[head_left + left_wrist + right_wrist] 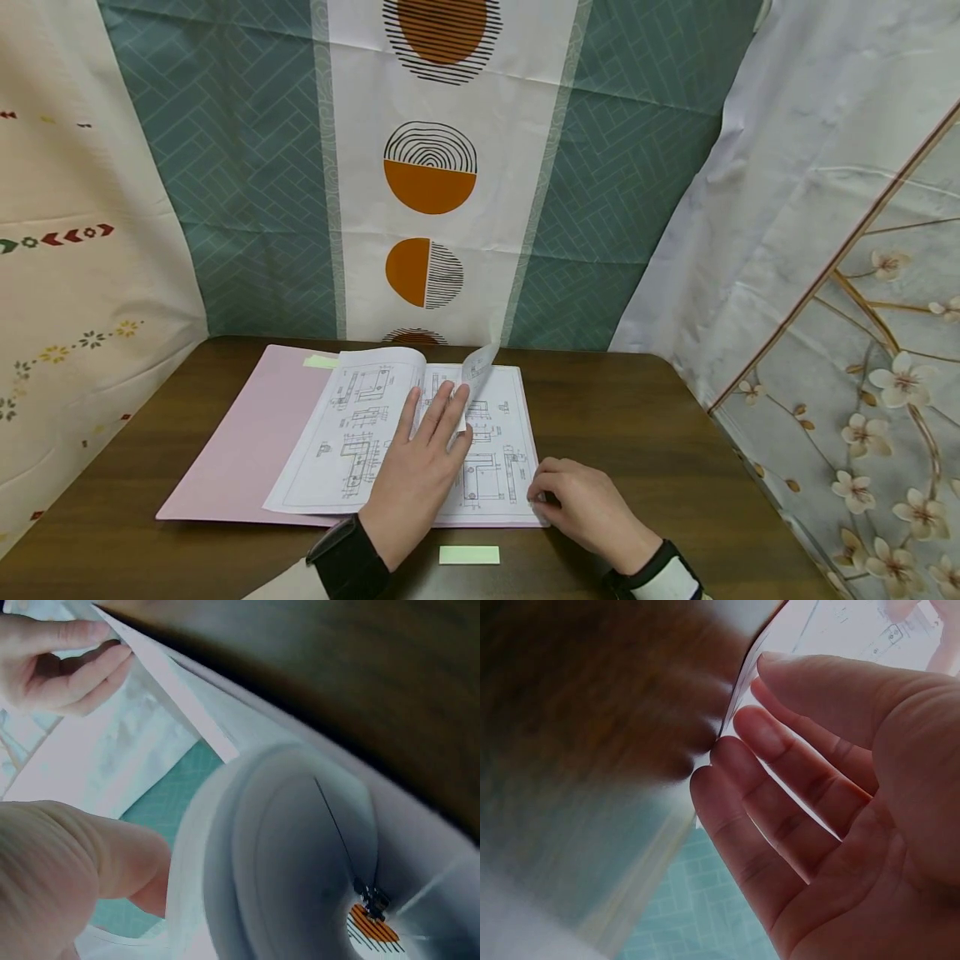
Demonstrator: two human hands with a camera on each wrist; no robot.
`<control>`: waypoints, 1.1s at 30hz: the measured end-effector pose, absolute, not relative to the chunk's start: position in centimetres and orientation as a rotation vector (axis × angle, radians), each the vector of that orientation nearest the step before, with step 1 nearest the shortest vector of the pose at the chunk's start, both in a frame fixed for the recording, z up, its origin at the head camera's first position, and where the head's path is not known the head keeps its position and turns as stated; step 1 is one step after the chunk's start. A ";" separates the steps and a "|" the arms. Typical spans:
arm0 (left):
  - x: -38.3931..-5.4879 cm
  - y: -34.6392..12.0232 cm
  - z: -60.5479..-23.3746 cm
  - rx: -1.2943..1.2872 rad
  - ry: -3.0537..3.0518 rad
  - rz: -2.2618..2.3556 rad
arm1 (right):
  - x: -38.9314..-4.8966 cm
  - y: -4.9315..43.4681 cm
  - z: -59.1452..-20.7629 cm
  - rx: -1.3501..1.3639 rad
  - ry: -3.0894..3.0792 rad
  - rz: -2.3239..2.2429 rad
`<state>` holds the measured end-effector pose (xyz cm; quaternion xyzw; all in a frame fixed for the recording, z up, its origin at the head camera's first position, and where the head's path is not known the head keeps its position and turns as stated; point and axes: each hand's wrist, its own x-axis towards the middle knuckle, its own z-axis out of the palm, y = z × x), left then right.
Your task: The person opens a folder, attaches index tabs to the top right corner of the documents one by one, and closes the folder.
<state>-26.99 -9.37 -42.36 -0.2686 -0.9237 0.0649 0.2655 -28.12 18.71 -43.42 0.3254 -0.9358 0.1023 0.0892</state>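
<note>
An open booklet of technical drawings (341, 467) lies over a pink folder (232, 467). My left hand (423, 479) rests across the middle of the booklet, fingers straight and spread. Beside its fingertips a narrow curled leaf (480, 367) stands up from the right-hand page (510, 417). In the left wrist view the bent pages (277, 825) arch beside the left hand (82, 862). My right hand (585, 504) is at the lower right corner of the booklet, thumb and index finger pinching the page edge. Its other fingers curve close to the edge in the right wrist view.
A green sticky strip (469, 555) lies on the brown table (600, 408) in front of the booklet. Another green strip (321, 362) is on the folder's upper part. Patterned cloths hang behind the table and on both sides, including a floral one (855, 433) at right.
</note>
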 end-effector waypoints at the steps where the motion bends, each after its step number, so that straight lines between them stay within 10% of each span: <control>1: -27.0 -9.5 -42.4 -0.716 -2.492 0.195 | -28.1 18.7 -43.4 0.965 -2.782 0.299; 33: -26.3 -10.0 -41.9 -0.850 -2.542 0.378 | -27.9 18.6 -43.5 0.938 -2.779 0.272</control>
